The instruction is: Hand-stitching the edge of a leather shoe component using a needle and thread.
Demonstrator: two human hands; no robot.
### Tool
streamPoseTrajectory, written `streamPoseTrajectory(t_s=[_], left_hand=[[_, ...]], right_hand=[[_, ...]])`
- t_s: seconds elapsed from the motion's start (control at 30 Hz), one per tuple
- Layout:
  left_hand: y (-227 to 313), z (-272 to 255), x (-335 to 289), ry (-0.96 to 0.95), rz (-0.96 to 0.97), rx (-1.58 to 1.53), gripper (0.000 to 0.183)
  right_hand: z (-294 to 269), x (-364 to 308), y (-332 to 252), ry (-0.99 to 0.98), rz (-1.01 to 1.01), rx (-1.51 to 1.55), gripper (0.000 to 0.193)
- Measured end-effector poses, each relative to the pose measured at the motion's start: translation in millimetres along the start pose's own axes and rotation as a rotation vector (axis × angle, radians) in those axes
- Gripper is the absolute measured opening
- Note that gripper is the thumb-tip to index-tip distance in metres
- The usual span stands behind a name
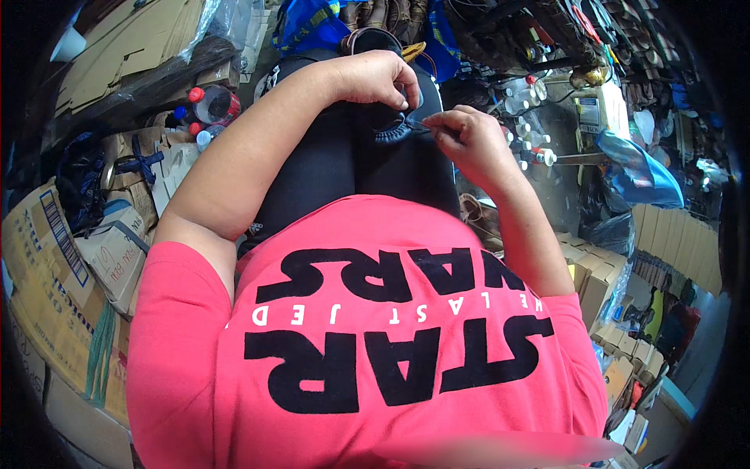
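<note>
Above my lap, a dark shoe shows a row of puckered stitches along its edge. My left hand curls over it from the left, thumb and fingers closed on its upper part. Close on the right, my right hand is closed in a pinch, its fingertips toward the puckered edge. A thin strand or tool runs from those fingertips to the shoe; which of the two, I cannot tell. Just beyond my left hand sits a dark, open-topped shoe. Much of the worked shoe is hidden by my left hand and the dark trousers behind it.
Several plastic bottles with red and blue caps stand at left, near cardboard boxes. More small bottles stand to the right, near a blue plastic bag. Brown shoes lie ahead on blue sheeting.
</note>
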State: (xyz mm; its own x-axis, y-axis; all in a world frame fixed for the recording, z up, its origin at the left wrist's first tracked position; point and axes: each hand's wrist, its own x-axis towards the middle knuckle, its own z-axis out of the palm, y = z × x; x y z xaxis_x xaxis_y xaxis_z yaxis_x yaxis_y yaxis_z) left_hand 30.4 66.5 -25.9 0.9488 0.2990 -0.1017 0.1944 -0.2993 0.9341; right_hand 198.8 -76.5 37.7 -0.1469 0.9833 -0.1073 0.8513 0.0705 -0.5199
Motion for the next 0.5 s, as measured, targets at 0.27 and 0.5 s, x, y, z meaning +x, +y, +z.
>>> streamPoseTrajectory(t_s=[0.27,0.5], left_hand=[[-1,2,2,-0.008,-0.028,0.011,0.015],[-1,3,2,0.010,-0.019,0.020,0.015]], right_hand=[[-3,3,-12,0.002,-0.075,-0.170,0.019],[6,-4,15,-0.044,0.089,0.159,0.020]])
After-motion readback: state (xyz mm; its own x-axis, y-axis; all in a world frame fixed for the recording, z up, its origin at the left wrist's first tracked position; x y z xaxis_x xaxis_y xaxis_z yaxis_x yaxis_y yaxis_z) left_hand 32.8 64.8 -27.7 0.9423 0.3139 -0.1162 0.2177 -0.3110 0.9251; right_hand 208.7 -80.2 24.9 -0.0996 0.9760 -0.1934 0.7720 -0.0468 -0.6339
